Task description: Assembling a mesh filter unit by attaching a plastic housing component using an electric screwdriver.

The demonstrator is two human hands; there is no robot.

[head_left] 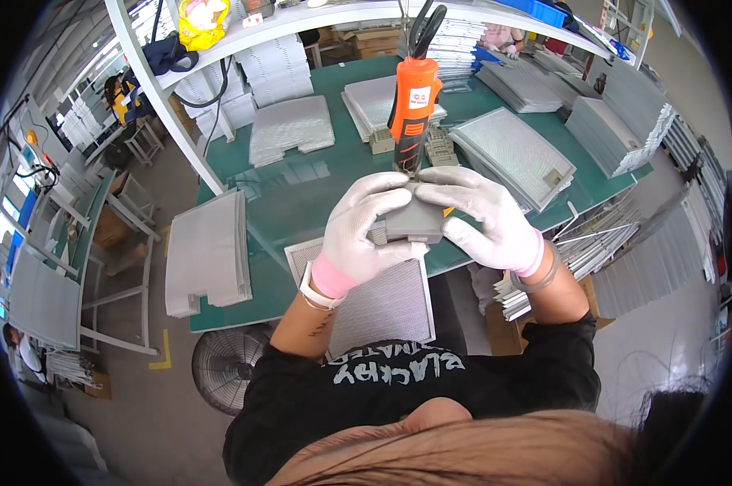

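Note:
My left hand (364,227), in a white glove with a pink cuff, is closed around the left side of a small grey box-shaped piece (413,222). My right hand (487,217), gloved alike, has its fingertips on the piece's far edge and its thumb by its right side. The fingertips of both hands meet just below the nose of an orange and black electric screwdriver (414,101), which hangs upright; the contact at its tip is hidden. Below the left hand a framed mesh panel (382,312) leans from the green table (281,202) toward my body.
Mesh panels lie in stacks at the left edge (208,255), the back (291,130) and the right (516,154). Beige small blocks (440,150) sit behind the screwdriver. A shelf (261,36) on white posts spans the back. A floor fan (230,368) stands left of me.

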